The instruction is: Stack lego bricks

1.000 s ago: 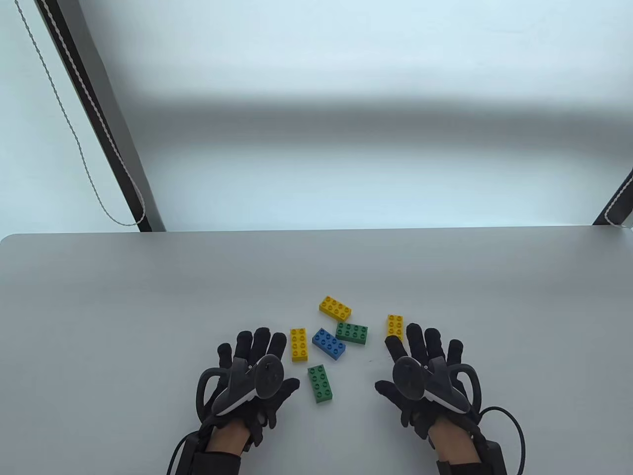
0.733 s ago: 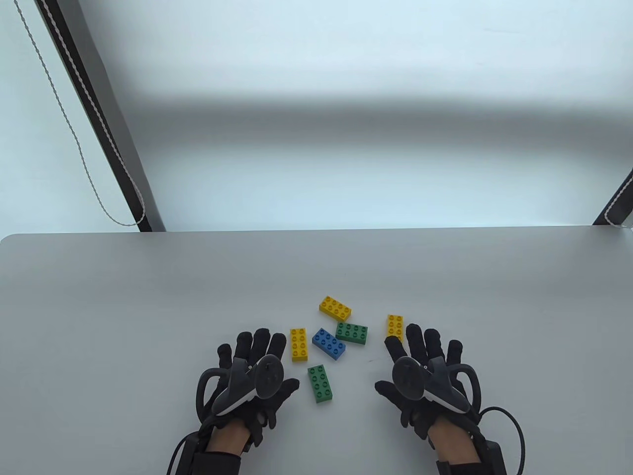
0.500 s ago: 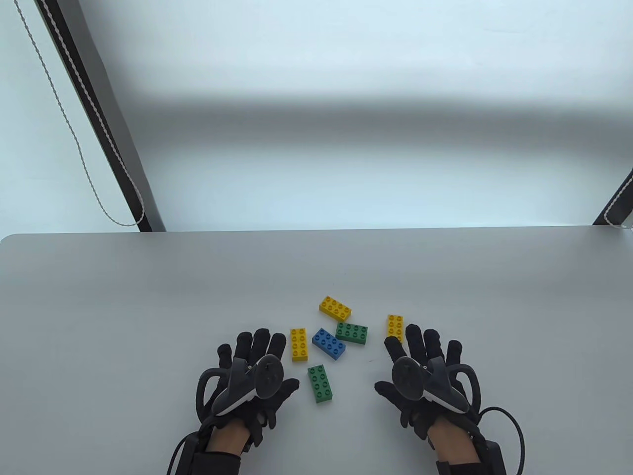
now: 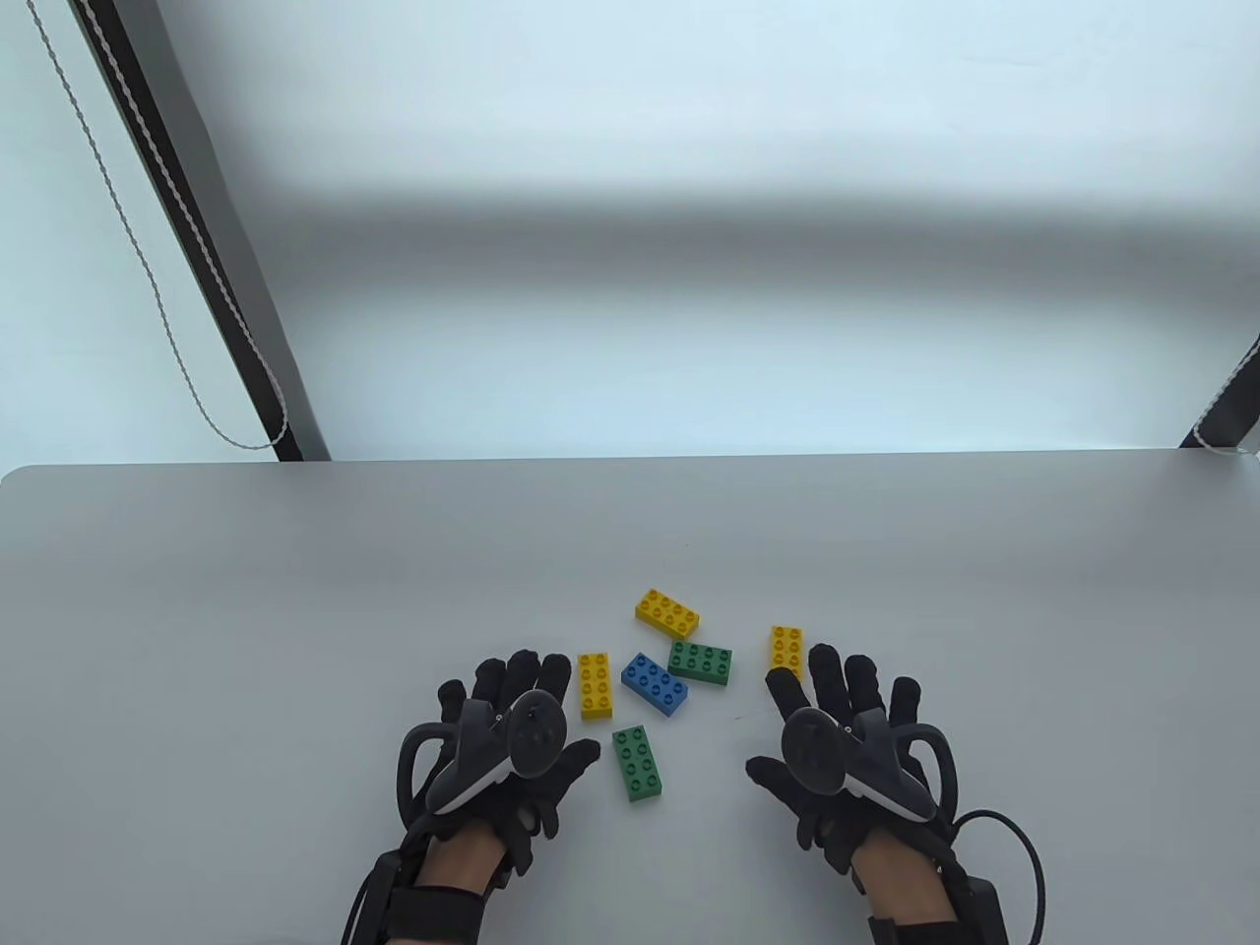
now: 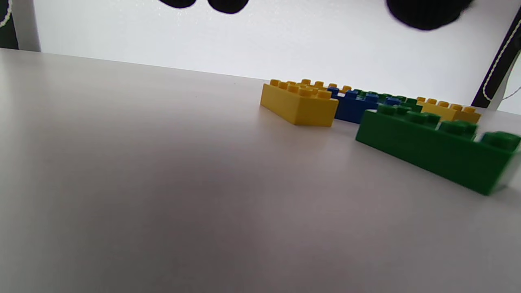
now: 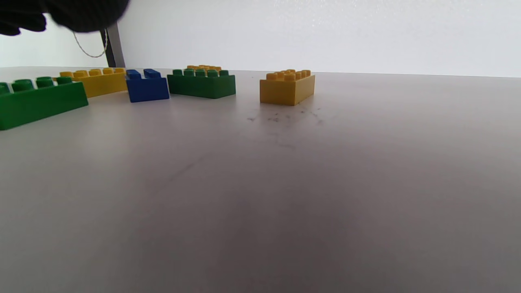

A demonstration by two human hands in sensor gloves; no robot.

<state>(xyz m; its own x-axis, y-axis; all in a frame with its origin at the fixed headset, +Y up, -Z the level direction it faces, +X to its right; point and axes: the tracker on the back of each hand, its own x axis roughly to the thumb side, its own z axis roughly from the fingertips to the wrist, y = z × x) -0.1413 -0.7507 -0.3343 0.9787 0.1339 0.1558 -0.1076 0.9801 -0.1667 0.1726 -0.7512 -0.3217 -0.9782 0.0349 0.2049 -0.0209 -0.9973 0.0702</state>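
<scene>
Six bricks lie loose and single on the grey table [image 4: 295, 610]: yellow ones at the far middle [image 4: 667, 611], near my left fingers [image 4: 595, 685] and at my right index tip [image 4: 787, 650]; a blue one [image 4: 655, 684]; green ones at the middle [image 4: 701, 662] and nearest me [image 4: 637, 764]. My left hand [image 4: 549, 717] is spread open and empty, left of the near green brick. My right hand [image 4: 787, 724] is spread open and empty. The left wrist view shows the yellow [image 5: 299, 103] and green [image 5: 435, 146] bricks close by. The right wrist view shows a yellow brick [image 6: 287, 87] ahead.
The table's far edge [image 4: 630, 461] runs across the middle of the table view. A black post with a hanging cord [image 4: 207, 295] stands at the back left, another post [image 4: 1230, 404] at the back right. A cable [image 4: 1024, 856] loops by my right wrist.
My left hand has shifted slightly forward and its wrist has risen a little. The right hand and all the bricks have stayed where they were.
</scene>
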